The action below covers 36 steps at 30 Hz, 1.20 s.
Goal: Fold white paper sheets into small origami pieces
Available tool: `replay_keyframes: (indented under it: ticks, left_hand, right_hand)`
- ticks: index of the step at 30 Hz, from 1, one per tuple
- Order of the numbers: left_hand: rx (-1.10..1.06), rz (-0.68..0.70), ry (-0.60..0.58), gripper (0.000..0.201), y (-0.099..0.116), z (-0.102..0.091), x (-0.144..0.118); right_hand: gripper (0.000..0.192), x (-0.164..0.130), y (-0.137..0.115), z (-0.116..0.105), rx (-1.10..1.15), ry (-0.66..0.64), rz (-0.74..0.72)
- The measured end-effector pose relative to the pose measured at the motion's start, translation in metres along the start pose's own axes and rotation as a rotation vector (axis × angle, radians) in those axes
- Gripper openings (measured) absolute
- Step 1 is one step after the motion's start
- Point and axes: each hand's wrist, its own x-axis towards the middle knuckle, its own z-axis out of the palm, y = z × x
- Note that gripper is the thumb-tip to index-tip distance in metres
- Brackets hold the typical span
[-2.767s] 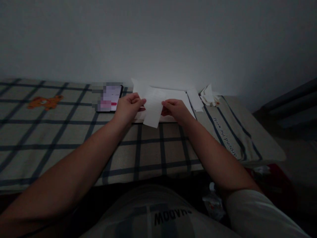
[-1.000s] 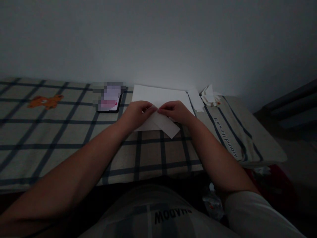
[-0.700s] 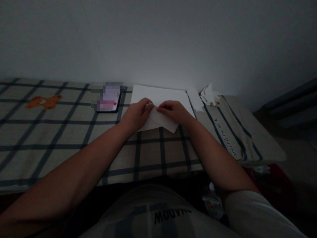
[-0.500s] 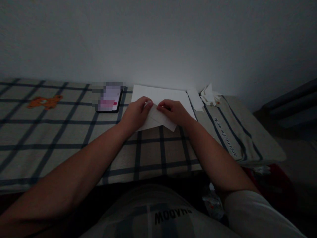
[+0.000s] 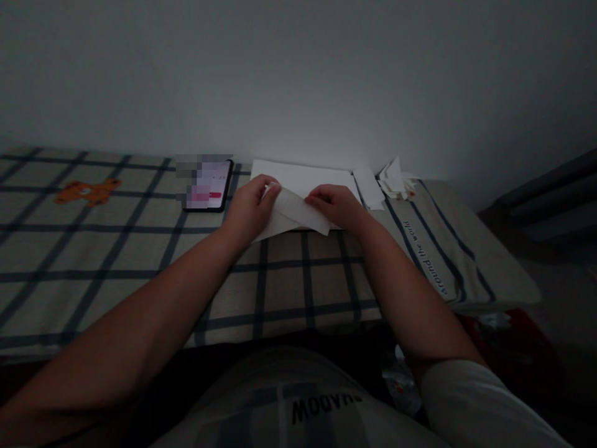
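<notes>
Both my hands hold a white paper strip (image 5: pixel 298 211) just above a stack of white sheets (image 5: pixel 308 177) lying on a checked cloth. My left hand (image 5: pixel 249 208) pinches the strip's left end, and my right hand (image 5: pixel 338 206) pinches its right part. The strip is folded and slopes down to the right between my fingers. The room is dim.
A phone (image 5: pixel 208 185) with a lit screen lies left of the sheets. Smaller paper pieces (image 5: pixel 368 186) and several folded paper shapes (image 5: pixel 394 177) sit to the right by the wall. An orange bear print (image 5: pixel 86 190) marks the cloth far left. The cloth's front edge (image 5: pixel 280 333) runs near my body.
The strip was held upright in the air, then brought down flat onto the sheets. Both hands have since drawn apart a little, and the strip is lifted slightly at its left end.
</notes>
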Motion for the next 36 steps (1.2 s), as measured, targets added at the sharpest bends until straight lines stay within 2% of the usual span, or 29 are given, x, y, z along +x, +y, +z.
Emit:
replay_keyframes:
  ticks: [6, 12, 15, 21, 26, 31, 36]
  left_hand:
    - [-0.01, -0.002, 0.004, 0.017, -0.006, 0.002, 0.001]
    - [-0.075, -0.096, -0.12, 0.019, -0.007, 0.001, 0.002]
    - [-0.067, -0.123, -0.12, 0.021, -0.006, 0.001, 0.003]
    - [0.108, -0.019, -0.131, 0.025, -0.001, 0.002, -0.001]
    - [0.17, 0.038, -0.179, 0.027, 0.004, 0.0, -0.006]
    - [0.199, 0.062, -0.226, 0.025, 0.002, -0.001, -0.004]
    - [0.136, 0.064, -0.185, 0.025, 0.0, 0.0, -0.004]
  right_hand:
    - [0.033, 0.0, 0.0, -0.002, -0.05, -0.025, -0.021]
    - [0.029, -0.003, 0.002, -0.002, -0.13, -0.049, -0.019]
    - [0.028, -0.005, 0.001, -0.001, -0.15, -0.07, -0.035]
    - [0.026, -0.006, 0.001, 0.0, -0.155, -0.097, -0.076]
    - [0.025, -0.005, 0.001, 0.003, -0.041, -0.112, -0.111]
    - [0.03, -0.005, -0.004, 0.012, 0.066, -0.085, -0.082]
    - [0.031, -0.003, -0.002, 0.017, 0.147, -0.059, -0.07]
